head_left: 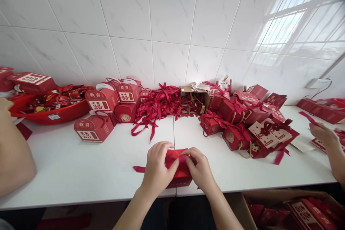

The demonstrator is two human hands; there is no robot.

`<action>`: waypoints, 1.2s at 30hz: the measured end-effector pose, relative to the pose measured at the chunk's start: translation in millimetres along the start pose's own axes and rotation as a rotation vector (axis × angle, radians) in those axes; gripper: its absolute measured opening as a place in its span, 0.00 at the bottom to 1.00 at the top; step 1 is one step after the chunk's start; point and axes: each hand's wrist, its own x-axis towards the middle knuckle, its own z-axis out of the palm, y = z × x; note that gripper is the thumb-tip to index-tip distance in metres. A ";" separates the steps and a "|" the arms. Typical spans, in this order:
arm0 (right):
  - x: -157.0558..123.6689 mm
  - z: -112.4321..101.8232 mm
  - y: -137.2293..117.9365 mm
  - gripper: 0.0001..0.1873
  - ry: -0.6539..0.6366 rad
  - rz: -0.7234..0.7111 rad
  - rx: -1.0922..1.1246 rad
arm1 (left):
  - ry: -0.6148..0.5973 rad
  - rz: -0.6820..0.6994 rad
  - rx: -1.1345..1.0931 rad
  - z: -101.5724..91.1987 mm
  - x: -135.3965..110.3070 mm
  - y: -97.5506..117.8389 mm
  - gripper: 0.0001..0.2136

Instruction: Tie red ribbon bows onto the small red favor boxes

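Observation:
A small red gift box (180,182) stands at the table's front edge, between my two hands. My left hand (159,165) curls over its left side, thumb and fingers pinching dark red ribbon. From the other side, my right hand (198,167) pinches the same ribbon (182,159) above the box's top. A loose ribbon end (139,169) sticks out to the left of my left hand. The fingers partly cover the box top, so the ribbon's exact shape there is hidden.
Behind lie a heap of red ribbons (163,102) and an open carton (194,101). Boxes (94,129) stand left, beside a red basin (63,116) of wrapped sweets. Ribboned boxes (237,136) pile up right. Another person's arm (16,151) is left; another hand (325,138) is right.

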 end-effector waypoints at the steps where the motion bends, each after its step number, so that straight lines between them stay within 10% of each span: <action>1: 0.1 1.0 0.9 0.11 0.020 -0.002 -0.006 | -0.021 -0.037 -0.031 -2.7 -2.7 -2.9 0.11; 12: -6.2 -0.7 -13.4 0.11 -0.169 0.076 0.132 | -0.321 -0.530 -0.525 9.7 -8.4 -43.5 0.16; 17: -5.7 10.3 -14.5 0.09 -0.044 0.123 0.038 | -0.469 -0.628 -0.662 -0.1 -4.8 -36.7 0.21; 28: -2.3 19.2 -12.9 0.11 0.043 0.088 -0.153 | -0.405 -0.401 -0.646 -34.3 26.6 11.0 0.18; 36: -7.1 12.8 -12.3 0.14 0.011 0.017 -0.133 | -0.363 -0.210 -0.646 -19.9 59.4 15.6 0.20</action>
